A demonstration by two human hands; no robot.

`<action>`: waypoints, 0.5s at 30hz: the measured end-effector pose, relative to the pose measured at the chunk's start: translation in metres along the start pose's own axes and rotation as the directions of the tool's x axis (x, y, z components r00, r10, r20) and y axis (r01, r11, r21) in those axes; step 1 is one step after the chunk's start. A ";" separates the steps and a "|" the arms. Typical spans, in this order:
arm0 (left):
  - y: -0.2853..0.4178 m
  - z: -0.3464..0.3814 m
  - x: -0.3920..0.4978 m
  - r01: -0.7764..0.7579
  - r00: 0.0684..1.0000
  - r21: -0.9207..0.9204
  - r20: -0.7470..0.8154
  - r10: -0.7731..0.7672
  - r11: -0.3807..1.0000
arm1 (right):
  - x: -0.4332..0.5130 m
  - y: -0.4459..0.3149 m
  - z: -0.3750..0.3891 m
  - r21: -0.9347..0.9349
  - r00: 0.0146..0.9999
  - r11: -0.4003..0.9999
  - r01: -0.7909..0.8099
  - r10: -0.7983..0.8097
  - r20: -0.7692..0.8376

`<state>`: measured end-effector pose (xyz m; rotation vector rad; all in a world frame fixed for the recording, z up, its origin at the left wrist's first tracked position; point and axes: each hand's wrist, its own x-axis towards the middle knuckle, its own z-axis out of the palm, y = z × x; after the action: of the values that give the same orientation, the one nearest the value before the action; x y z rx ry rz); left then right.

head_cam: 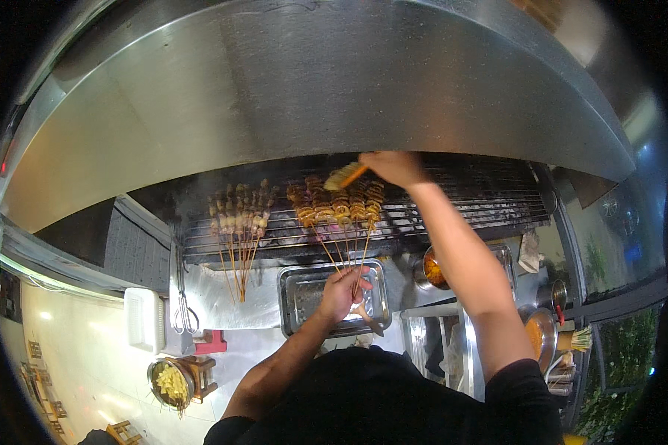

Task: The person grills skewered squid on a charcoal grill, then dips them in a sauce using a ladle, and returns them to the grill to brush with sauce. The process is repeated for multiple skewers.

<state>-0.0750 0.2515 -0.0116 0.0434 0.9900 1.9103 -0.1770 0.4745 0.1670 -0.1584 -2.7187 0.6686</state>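
My left hand (342,293) grips the lower ends of several wooden skewers over a steel tray (306,297). Spiral-cut browned food (340,207) on these skewers lies across the bars of a charcoal grill (412,214). Above that food, my right hand (392,168) holds a basting brush (345,177) by its orange handle, the bristles close to the skewered pieces; whether they touch is unclear. The right hand is blurred, and the hood's lower edge adjoins it. Farther left on the grill lies a second bunch of skewers (239,208), with neither hand on it.
A steel range hood (334,83) overhangs the grill. Under my right forearm stands a bowl of red-orange sauce (434,270). Scissors or tongs (185,317) and a white plastic basket (143,320) are at the left. A pot of yellow skewered food (171,382) rests lower left.
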 end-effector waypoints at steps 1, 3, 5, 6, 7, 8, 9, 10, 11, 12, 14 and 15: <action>0.000 0.000 -0.001 -0.008 1.000 0.003 0.014 0.008 1.000 | 0.006 -0.009 0.014 0.004 0.999 1.000 -0.028 0.028 0.024; -0.002 0.002 -0.001 -0.004 1.000 -0.011 -0.005 0.004 1.000 | 0.016 -0.022 0.032 -0.060 0.991 0.993 0.103 -0.107 -0.074; -0.002 0.002 -0.001 -0.015 1.000 -0.062 0.008 0.015 0.998 | 0.027 -0.035 0.038 0.058 0.914 0.965 0.256 -0.222 -0.341; -0.003 0.003 -0.001 -0.031 1.000 -0.067 -0.003 0.031 0.997 | 0.027 -0.045 0.046 0.034 0.975 0.988 0.148 -0.140 -0.174; -0.003 0.003 -0.002 -0.029 1.000 -0.086 -0.013 0.028 0.996 | 0.026 -0.055 0.051 -0.003 0.998 0.999 0.052 -0.052 -0.034; -0.002 0.004 -0.001 -0.031 0.999 -0.094 -0.017 0.030 0.995 | 0.026 -0.063 0.051 -0.040 0.992 0.999 -0.023 0.028 0.126; -0.001 0.004 -0.001 -0.020 0.999 -0.087 -0.035 0.017 0.996 | 0.021 -0.070 0.051 -0.053 0.996 0.998 -0.035 0.039 0.075; 0.000 0.005 -0.001 -0.033 0.999 -0.105 -0.023 0.031 0.994 | 0.016 -0.077 0.050 -0.049 0.998 0.998 -0.035 0.038 0.054; 0.001 0.005 0.000 -0.034 0.999 -0.115 -0.020 0.032 0.993 | 0.011 -0.083 0.047 -0.049 0.999 0.998 -0.036 0.037 0.020; 0.001 0.005 -0.001 -0.024 0.999 -0.115 -0.029 0.021 0.993 | 0.002 -0.088 0.043 -0.007 0.992 0.999 -0.045 0.046 0.114; 0.002 0.006 -0.002 0.009 0.998 -0.091 -0.062 -0.015 0.996 | -0.025 -0.097 0.043 -0.067 0.980 0.998 0.000 0.013 0.200; 0.002 0.006 -0.002 -0.013 1.000 -0.110 -0.030 0.010 0.994 | -0.038 -0.099 0.041 -0.063 0.980 0.998 0.026 -0.013 0.197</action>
<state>-0.0724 0.2531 -0.0057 -0.0430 0.9033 1.9781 -0.1583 0.3622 0.1681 -0.0850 -2.9289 0.6202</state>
